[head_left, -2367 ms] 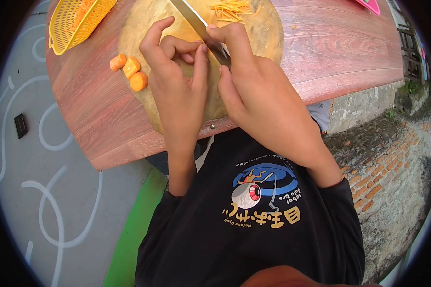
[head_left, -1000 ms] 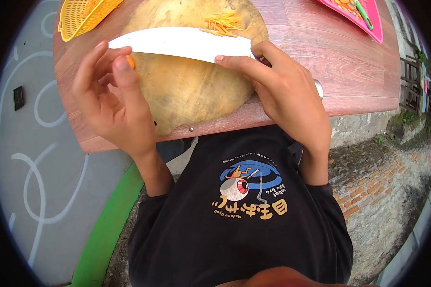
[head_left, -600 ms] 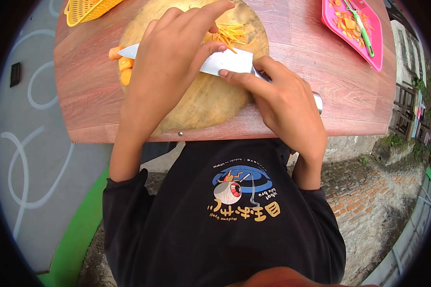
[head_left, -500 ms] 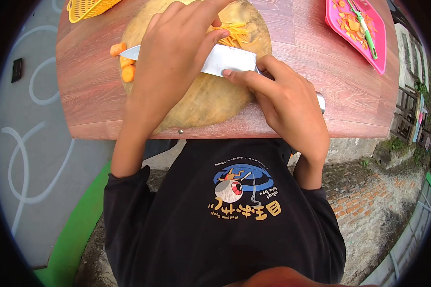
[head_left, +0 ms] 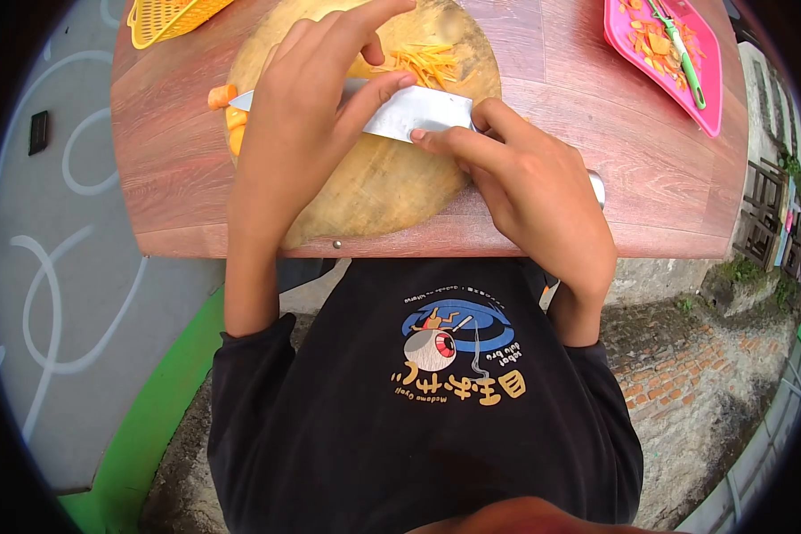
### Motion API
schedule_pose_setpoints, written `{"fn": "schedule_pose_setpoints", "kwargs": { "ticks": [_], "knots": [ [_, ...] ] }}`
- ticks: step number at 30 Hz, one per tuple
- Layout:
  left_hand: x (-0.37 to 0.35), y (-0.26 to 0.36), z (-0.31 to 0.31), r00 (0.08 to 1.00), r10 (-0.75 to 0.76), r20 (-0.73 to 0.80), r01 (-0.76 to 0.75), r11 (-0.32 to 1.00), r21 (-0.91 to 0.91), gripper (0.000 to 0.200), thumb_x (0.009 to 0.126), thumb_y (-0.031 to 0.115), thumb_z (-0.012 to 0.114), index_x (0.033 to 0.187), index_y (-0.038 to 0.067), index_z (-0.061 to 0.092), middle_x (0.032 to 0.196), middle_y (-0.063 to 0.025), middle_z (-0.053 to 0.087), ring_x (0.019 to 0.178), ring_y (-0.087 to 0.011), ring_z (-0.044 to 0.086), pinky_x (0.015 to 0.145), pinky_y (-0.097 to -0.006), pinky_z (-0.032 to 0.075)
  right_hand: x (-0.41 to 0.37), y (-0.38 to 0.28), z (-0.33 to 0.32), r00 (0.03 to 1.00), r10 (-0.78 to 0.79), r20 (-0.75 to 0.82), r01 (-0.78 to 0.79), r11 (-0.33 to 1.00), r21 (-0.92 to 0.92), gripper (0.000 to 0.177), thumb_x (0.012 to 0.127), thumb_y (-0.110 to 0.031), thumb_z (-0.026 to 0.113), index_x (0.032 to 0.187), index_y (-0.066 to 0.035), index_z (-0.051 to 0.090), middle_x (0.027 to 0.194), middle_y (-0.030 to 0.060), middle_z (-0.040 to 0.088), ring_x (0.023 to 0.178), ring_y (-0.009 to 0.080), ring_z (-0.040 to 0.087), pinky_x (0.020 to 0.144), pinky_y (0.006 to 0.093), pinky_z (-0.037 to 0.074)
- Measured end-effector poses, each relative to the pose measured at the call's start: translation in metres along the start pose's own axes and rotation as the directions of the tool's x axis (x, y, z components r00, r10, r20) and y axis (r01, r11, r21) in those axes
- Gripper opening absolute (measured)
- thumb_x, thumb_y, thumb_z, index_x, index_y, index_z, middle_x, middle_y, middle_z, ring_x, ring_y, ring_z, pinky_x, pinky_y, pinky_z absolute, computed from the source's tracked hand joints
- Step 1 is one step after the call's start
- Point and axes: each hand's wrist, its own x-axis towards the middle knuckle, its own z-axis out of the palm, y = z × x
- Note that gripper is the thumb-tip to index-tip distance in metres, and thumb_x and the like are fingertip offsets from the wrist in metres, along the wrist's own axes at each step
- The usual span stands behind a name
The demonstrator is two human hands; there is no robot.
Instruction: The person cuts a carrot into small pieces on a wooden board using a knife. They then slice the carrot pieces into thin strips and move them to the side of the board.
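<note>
My right hand (head_left: 529, 173) is closed round the handle of a wide-bladed kitchen knife (head_left: 429, 111), thumb against the blade near the handle. The blade lies across a round wooden cutting board (head_left: 374, 191), its tip pointing left. Over the blade's middle is my left hand (head_left: 298, 107), fingers stretched out and thumb apart, right at the blade's upper side. Thin carrot strips (head_left: 427, 62) lie in a small heap on the board just beyond the blade. Carrot chunks (head_left: 236, 118) sit at the board's left edge, partly hidden by my left hand.
A pink tray (head_left: 711, 111) at the far right holds carrot peelings and a peeler (head_left: 691, 76) with a green and white handle. At the far left stands a yellow plastic basket (head_left: 156, 34). The wooden table's (head_left: 632, 218) front edge runs close to my body.
My left hand has shifted slightly down and left along the blade, its thumb drawing away from the carrot strips. My right hand keeps its hold on the knife, nearly unmoved.
</note>
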Motion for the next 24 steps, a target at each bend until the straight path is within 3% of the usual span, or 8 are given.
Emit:
{"fn": "schedule_pose_setpoints", "kwargs": {
  "ticks": [3,6,10,12,16,18,22,24],
  "knots": [
    [-0.005,0.005,-0.002,0.987,-0.149,0.068,0.148,0.989,0.021,0.052,0.084,0.01,0.08,0.134,0.012,0.064,0.085,-0.0024,0.062,0.081,-0.0173,0.053,0.075,-0.0325,0.046,0.0,0.001,-0.001,1.0,-0.004,0.001,0.004,1.0,0.014,0.038,0.084,-0.004,0.06,0.117,-0.019,0.072,0.093,0.0114,0.06,0.084,0.0325,0.067,0.07,0.0438,0.053],
    [-0.005,-0.005,0.001,0.996,-0.071,-0.056,0.077,0.992,0.099,0.05,0.085,0.01,0.079,0.133,0.013,0.065,0.084,-0.0024,0.062,0.082,-0.0169,0.053,0.077,-0.0316,0.047,0.0,0.003,-0.001,1.0,-0.023,0.009,0.023,1.0,0.018,0.039,0.084,-0.004,0.06,0.118,-0.019,0.072,0.094,0.0109,0.059,0.084,0.0321,0.066,0.07,0.0433,0.053],
    [-0.002,-0.005,-0.003,0.986,-0.142,-0.086,0.146,0.988,0.047,0.049,0.089,0.007,0.075,0.137,0.012,0.062,0.091,-0.0027,0.069,0.087,-0.0172,0.057,0.08,-0.0315,0.048,0.001,0.008,-0.006,0.998,-0.034,0.054,0.033,0.999,0.022,0.039,0.084,-0.004,0.061,0.118,-0.021,0.073,0.095,0.0102,0.059,0.085,0.0315,0.066,0.07,0.0429,0.053],
    [-0.001,-0.009,-0.003,0.994,0.095,-0.045,-0.093,0.995,0.046,0.048,0.093,0.004,0.069,0.14,0.01,0.059,0.1,-0.0037,0.074,0.091,-0.0178,0.061,0.083,-0.0319,0.049,0.001,0.01,-0.005,0.998,-0.025,0.062,0.02,0.996,0.084,0.04,0.084,-0.005,0.061,0.119,-0.022,0.073,0.095,0.0097,0.058,0.085,0.031,0.066,0.07,0.0425,0.053],
    [-0.008,-0.012,-0.006,0.995,0.099,-0.028,-0.099,0.995,-0.004,0.049,0.094,0.002,0.067,0.142,0.007,0.056,0.104,-0.0059,0.075,0.094,-0.0196,0.062,0.087,-0.0337,0.049,0.0,0.014,-0.003,0.998,-0.028,0.05,0.023,0.994,0.106,0.04,0.085,-0.005,0.062,0.119,-0.022,0.073,0.095,0.0092,0.058,0.085,0.0307,0.066,0.07,0.0421,0.053],
    [-0.011,-0.01,-0.008,0.977,0.095,-0.191,-0.099,0.995,-0.015,0.042,0.087,-0.004,0.07,0.127,0.008,0.066,0.099,-0.0021,0.074,0.083,-0.0229,0.061,0.077,-0.0348,0.049,-0.001,0.016,-0.002,0.999,-0.021,0.045,0.013,0.984,0.176,0.039,0.086,-0.005,0.064,0.119,-0.022,0.072,0.095,0.0091,0.058,0.084,0.0307,0.065,0.069,0.0421,0.053],
    [-0.032,-0.014,-0.018,0.926,0.144,-0.349,-0.101,0.985,0.139,0.037,0.089,-0.004,0.07,0.124,0.006,0.066,0.098,-0.0057,0.073,0.084,-0.0221,0.061,0.079,-0.0352,0.049,0.001,0.02,-0.002,0.998,-0.033,0.049,0.023,0.979,0.202,0.038,0.087,-0.006,0.064,0.119,-0.023,0.072,0.094,0.0089,0.057,0.084,0.0306,0.065,0.068,0.0422,0.053],
    [-0.044,-0.018,-0.02,0.869,0.051,-0.492,0.006,0.993,0.114,0.031,0.091,-0.002,0.07,0.121,0.003,0.066,0.098,-0.0084,0.073,0.087,-0.0207,0.063,0.079,-0.035,0.05,0.0,0.021,-0.002,0.999,-0.043,0.033,0.036,0.978,0.205,0.037,0.087,-0.007,0.065,0.119,-0.023,0.072,0.095,0.0085,0.058,0.084,0.0307,0.065,0.068,0.042,0.053]
  ]
}}
